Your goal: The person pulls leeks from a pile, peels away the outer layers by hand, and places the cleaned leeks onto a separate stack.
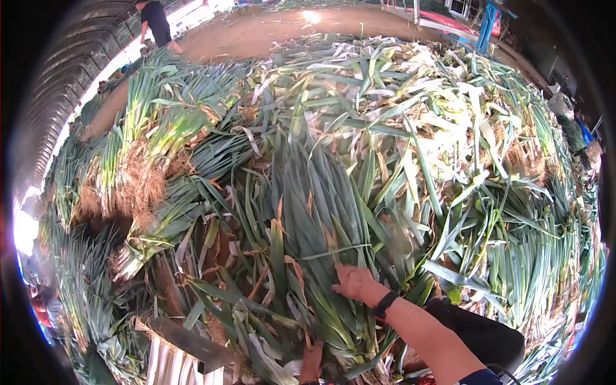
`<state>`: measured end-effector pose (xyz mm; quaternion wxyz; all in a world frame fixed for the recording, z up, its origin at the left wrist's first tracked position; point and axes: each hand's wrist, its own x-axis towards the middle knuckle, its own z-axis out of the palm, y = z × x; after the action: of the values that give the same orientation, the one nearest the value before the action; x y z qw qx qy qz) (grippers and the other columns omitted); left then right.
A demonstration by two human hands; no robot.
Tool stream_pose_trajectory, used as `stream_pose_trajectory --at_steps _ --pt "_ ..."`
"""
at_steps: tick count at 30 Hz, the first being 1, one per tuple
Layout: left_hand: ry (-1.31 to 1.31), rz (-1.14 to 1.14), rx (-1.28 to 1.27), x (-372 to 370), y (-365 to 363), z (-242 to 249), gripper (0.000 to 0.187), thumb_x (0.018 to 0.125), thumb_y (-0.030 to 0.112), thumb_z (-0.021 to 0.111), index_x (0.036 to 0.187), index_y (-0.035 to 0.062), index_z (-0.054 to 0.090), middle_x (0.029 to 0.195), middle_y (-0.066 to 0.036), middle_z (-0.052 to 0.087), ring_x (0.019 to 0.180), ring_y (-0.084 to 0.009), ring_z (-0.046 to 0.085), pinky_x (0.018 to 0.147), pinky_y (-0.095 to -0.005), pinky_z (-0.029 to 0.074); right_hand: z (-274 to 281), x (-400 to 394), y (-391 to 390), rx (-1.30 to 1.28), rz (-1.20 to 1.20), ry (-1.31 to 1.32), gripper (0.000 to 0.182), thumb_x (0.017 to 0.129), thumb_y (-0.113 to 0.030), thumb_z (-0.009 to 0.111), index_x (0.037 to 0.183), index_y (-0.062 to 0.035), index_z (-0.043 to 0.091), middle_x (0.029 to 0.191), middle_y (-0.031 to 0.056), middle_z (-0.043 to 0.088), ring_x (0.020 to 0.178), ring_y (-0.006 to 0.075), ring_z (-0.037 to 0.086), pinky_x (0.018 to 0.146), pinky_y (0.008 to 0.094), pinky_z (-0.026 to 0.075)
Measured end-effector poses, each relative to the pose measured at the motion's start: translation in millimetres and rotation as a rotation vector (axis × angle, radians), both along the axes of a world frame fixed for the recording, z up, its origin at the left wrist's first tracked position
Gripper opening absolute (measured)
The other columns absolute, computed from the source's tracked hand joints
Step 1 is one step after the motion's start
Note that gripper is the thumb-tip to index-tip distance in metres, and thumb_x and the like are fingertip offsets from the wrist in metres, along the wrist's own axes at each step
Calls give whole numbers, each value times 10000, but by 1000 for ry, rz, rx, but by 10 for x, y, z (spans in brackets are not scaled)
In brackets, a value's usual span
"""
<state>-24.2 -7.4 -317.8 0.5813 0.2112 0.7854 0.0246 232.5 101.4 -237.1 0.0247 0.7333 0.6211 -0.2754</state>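
In front of me lies a large bundle of leeks (314,205), its long green leaves pointing away from me. A thin green band (337,251) crosses its leaves. My right hand (356,282), with a dark band on the wrist, rests on the bundle's right side just below that band, its fingers curled in against the leaves. Low in the view, my left hand (312,362) reaches in at the near end of the bundle. Leaves cover its fingers, so its grip does not show. Loose and dried leaves (256,308) lie to the left of the bundle.
Rooted leeks (138,173) are stacked at the left. A heap of loose leaves (423,115) spreads behind and to the right, with more leeks (539,263) beyond my right arm. Near my left is a pale ribbed object (173,362). A person (156,22) stands far back.
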Motion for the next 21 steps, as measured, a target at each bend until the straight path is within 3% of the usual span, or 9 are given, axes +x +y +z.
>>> stream_pose_trajectory --at_steps 2,5,7,11,14,16,17,19,21 --pt "-388 134 94 -91 -49 -236 745 823 254 664 1469 86 334 1333 -155 498 1148 -283 519 942 -399 439 -79 88 29 -117 -74 132 560 870 -399 601 1274 -36 468 1237 204 550 1079 380 591 902 469 487" --pt "-358 103 177 -137 -203 -532 764 811 204 650 1480 82 301 1318 -157 495 1123 -275 522 923 -413 438 -262 260 136 163 -67 71 598 851 -428 625 1286 -47 472 1220 206 560 1078 390 590 906 469 484" --pt "-320 68 145 -13 -94 2 764 807 197 647 1478 80 301 1304 -150 499 1113 -272 519 915 -410 440 46 366 303 310 -271 242 591 839 -426 633 1296 -85 481 1215 198 576 1060 389 598 911 465 482" --pt "-326 28 90 -43 -62 14 746 808 178 637 1470 72 310 1252 -128 521 1080 -269 515 894 -383 449 -447 374 384 152 -49 113 569 836 -416 628 1302 -130 472 1180 186 603 1035 381 606 896 457 488" --pt "-231 66 71 -20 -120 3 647 824 270 667 1368 25 415 1187 -124 561 1034 -252 559 809 -423 485 -354 179 375 22 -43 71 409 830 -383 628 1158 -146 570 1017 153 666 931 362 638 817 445 521" --pt "-316 127 180 -86 -280 -395 623 836 249 652 1374 42 416 1169 -121 565 1018 -247 564 803 -416 489 -180 28 302 206 12 87 225 834 -334 616 914 -124 623 810 119 672 802 353 652 687 462 524" --pt "-393 193 288 -99 -347 -532 600 848 228 637 1380 59 417 1151 -118 570 1001 -243 570 797 -409 493 21 -28 320 208 6 76 225 834 -334 616 914 -124 623 810 119 672 802 353 652 687 462 524" --pt "-387 208 269 -69 -343 -508 565 857 192 611 1376 68 425 1128 -114 580 981 -243 578 792 -410 497 571 -120 368 331 153 135 249 828 -297 584 679 -98 604 744 101 666 781 318 664 659 421 526" --pt "-372 227 272 29 -216 -299 533 867 157 584 1372 76 433 1105 -111 589 961 -243 585 787 -411 501 986 -186 443 368 136 147 240 813 -278 592 663 -90 589 734 108 656 744 315 658 625 418 518"
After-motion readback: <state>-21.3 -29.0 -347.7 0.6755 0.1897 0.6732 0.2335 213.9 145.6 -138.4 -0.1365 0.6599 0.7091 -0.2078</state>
